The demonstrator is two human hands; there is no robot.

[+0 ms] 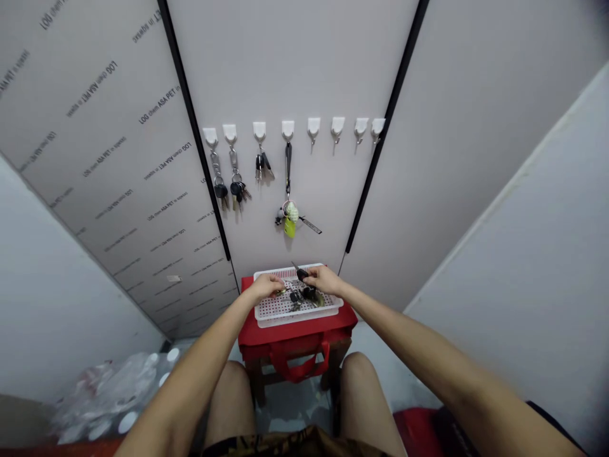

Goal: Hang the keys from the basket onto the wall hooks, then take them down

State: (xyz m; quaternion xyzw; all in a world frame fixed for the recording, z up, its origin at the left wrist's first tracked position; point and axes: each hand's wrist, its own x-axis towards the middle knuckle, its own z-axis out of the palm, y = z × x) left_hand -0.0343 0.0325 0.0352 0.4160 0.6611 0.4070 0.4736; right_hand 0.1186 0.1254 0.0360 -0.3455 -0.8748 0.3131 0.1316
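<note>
My right hand (325,280) is closed on a black-headed key (301,273) whose blade points up and to the left. It is above the right part of a white perforated plastic basket (280,322). My left hand (266,287) is over the basket's left part, fingertips pinched around something small and partly yellowish that I cannot make out. Between the hands, a bunch of dark and metal keys (295,298) lies in the basket. Beside it, under my right hand, are more dark keys and a greenish piece (318,299), partly hidden.
The basket stands on a red cloth bag (295,329) over a wooden stool. On the wall ahead, white hooks (288,130) form a row; the left ones carry key bunches (238,189), one with a green charm (290,226). Plastic bottles (128,421) lie at lower left.
</note>
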